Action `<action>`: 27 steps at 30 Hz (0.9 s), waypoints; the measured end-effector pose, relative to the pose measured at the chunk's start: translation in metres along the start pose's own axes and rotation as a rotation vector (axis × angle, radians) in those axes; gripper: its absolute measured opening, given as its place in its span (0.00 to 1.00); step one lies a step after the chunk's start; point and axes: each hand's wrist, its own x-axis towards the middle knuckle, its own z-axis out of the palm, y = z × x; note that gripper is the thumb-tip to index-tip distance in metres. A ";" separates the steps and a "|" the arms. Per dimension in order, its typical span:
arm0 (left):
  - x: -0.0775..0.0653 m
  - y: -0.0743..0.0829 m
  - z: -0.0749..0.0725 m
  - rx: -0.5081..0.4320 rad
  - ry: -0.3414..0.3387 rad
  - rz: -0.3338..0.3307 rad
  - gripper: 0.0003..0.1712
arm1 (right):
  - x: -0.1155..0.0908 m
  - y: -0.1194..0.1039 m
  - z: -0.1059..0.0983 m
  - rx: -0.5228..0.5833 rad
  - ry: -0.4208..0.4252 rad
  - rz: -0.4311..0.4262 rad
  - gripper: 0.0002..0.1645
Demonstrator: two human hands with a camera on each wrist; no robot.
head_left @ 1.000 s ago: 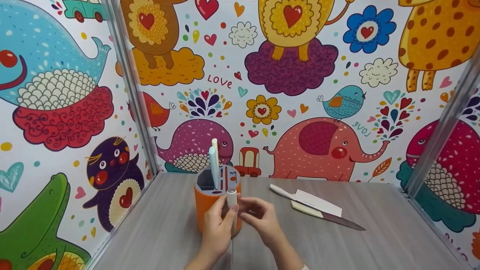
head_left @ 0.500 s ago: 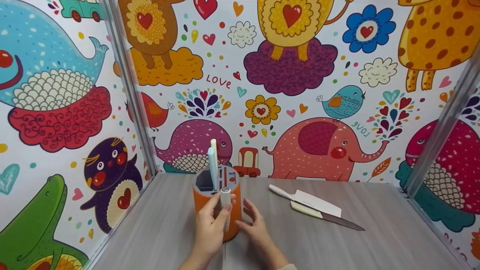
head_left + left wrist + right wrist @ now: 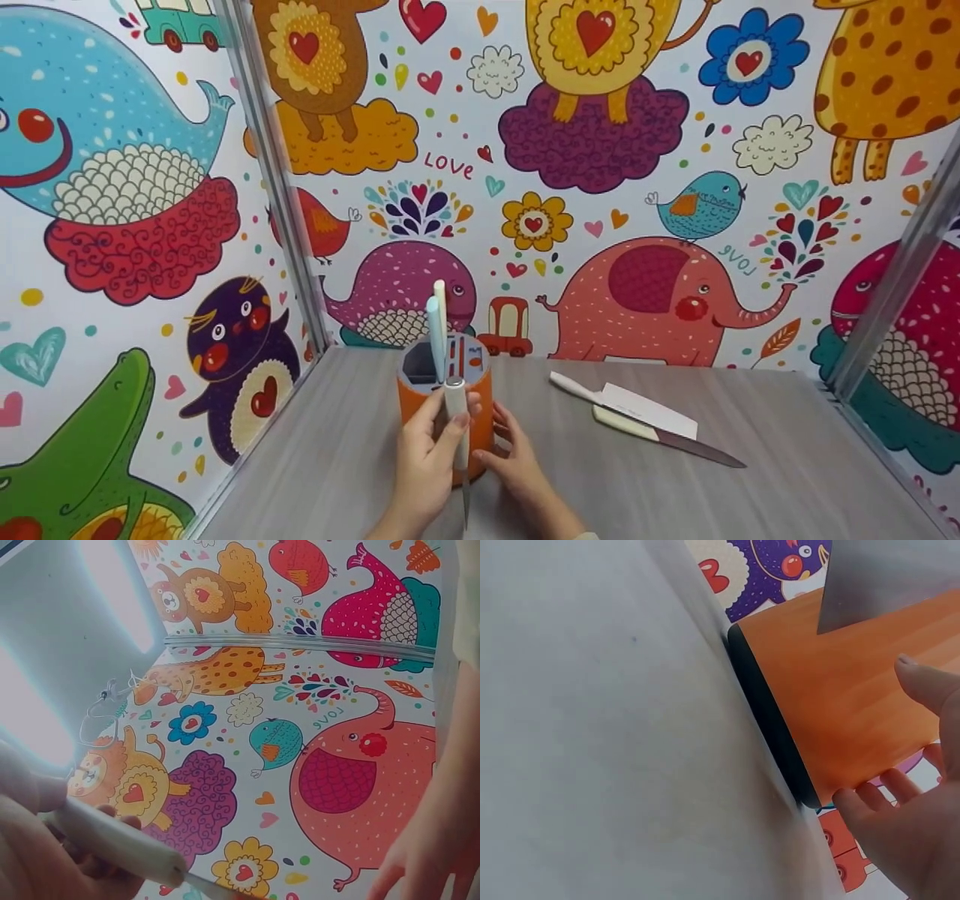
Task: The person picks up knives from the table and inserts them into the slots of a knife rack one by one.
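My left hand (image 3: 429, 450) grips a knife by its white handle (image 3: 457, 420), with the blade pointing down in front of an orange knife block (image 3: 409, 409). In the left wrist view the handle (image 3: 124, 840) lies between thumb and fingers. The right wrist view shows the broad blade (image 3: 889, 585) before the block's orange wall (image 3: 832, 690). My right hand (image 3: 517, 461) is at the block's right side, its fingers loosely bent and holding nothing; whether the fingertips touch the wall is hard to tell. A light-blue handle (image 3: 434, 337) and a cream handle (image 3: 440, 300) stand up from the block.
A white cleaver (image 3: 652, 412) lies on the grey table (image 3: 637, 495) to the right, partly over a knife with a cream handle (image 3: 622, 422) and dark blade. Cartoon-printed panels (image 3: 600, 202) in metal frames enclose the table at the back and sides.
My right hand has moved off the knife handle to the right side of the block. The left hand keeps its grip, and the blade has turned slightly, showing more of its face.
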 end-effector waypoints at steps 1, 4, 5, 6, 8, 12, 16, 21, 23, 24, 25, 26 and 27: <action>-0.001 0.001 0.000 -0.002 0.003 0.002 0.26 | -0.001 -0.001 0.001 -0.002 0.002 0.006 0.56; -0.003 0.004 0.001 0.001 0.007 -0.001 0.25 | -0.002 -0.001 0.003 -0.016 0.014 0.011 0.56; -0.004 0.005 0.001 -0.002 0.010 -0.002 0.25 | -0.002 -0.002 0.003 -0.017 0.019 0.015 0.56; -0.004 0.007 0.002 -0.001 0.012 0.000 0.25 | -0.001 -0.002 0.004 -0.022 0.024 0.015 0.56; -0.005 0.010 0.002 0.003 0.022 0.005 0.25 | 0.000 -0.001 0.005 -0.034 0.031 0.015 0.57; -0.009 0.019 0.000 0.007 0.074 0.023 0.25 | 0.002 0.003 0.007 -0.046 0.032 0.029 0.58; -0.010 0.030 -0.002 0.006 0.148 0.079 0.22 | 0.005 0.008 0.008 -0.061 0.019 0.002 0.59; -0.001 0.047 -0.005 0.015 0.195 0.199 0.20 | 0.008 0.007 0.009 -0.059 -0.007 -0.037 0.64; 0.005 0.053 -0.008 0.017 0.192 0.256 0.20 | 0.009 0.004 0.007 -0.045 -0.009 -0.019 0.67; 0.008 0.057 -0.009 0.019 0.190 0.274 0.21 | 0.009 0.002 0.006 -0.037 -0.008 -0.003 0.68; 0.012 0.060 -0.010 0.025 0.188 0.286 0.21 | 0.009 0.000 0.004 -0.028 -0.009 0.006 0.70; 0.015 0.064 -0.011 0.030 0.185 0.294 0.20 | 0.010 -0.001 0.003 -0.018 -0.013 0.017 0.72; 0.019 0.069 -0.011 0.031 0.180 0.296 0.20 | 0.010 -0.002 0.001 -0.006 -0.021 0.025 0.73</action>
